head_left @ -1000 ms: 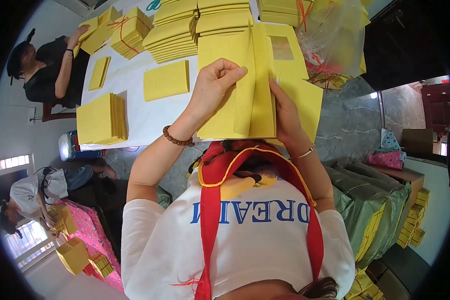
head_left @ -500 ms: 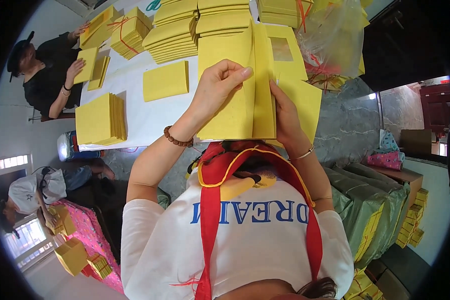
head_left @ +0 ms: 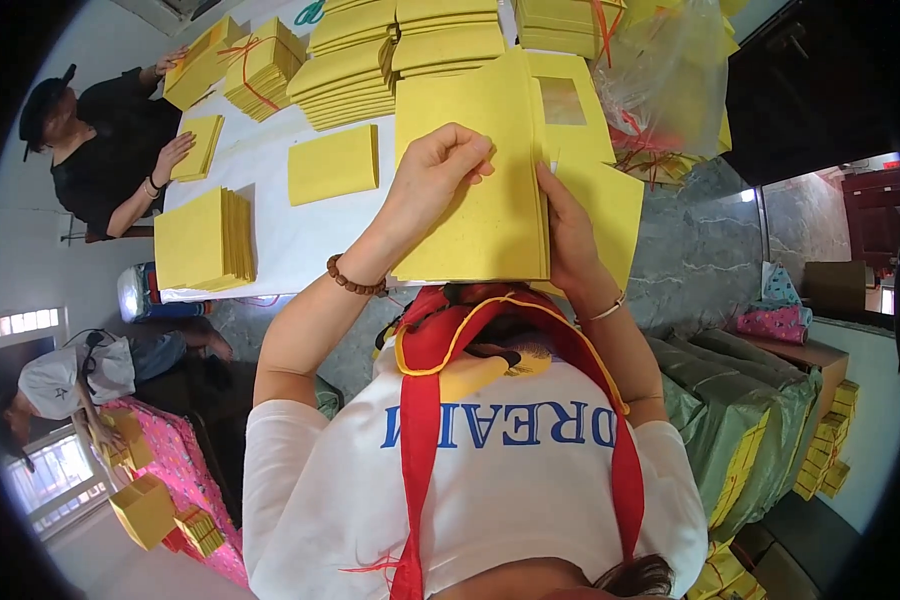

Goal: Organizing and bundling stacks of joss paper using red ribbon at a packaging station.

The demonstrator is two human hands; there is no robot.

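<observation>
My left hand [head_left: 432, 178] grips the top of a thick stack of yellow paper sheets [head_left: 480, 220] held up in front of my chest. My right hand [head_left: 568, 230] holds the same stack from its right edge, fingers pressed along the side. A loose yellow sheet [head_left: 610, 205] fans out to the right behind that hand. The stack hangs over the near edge of a white table [head_left: 270, 245].
Yellow paper stacks lie on the table: one flat pile [head_left: 333, 163] in the middle, a thick pile [head_left: 205, 240] at the left edge, several bundles [head_left: 370, 60] at the back. A seated person in black [head_left: 100, 150] handles sheets at the far left. Green wrapped bundles [head_left: 740, 420] stand at right.
The person in black has lowered a hand onto a yellow pile. My hands and the stack have barely moved.
</observation>
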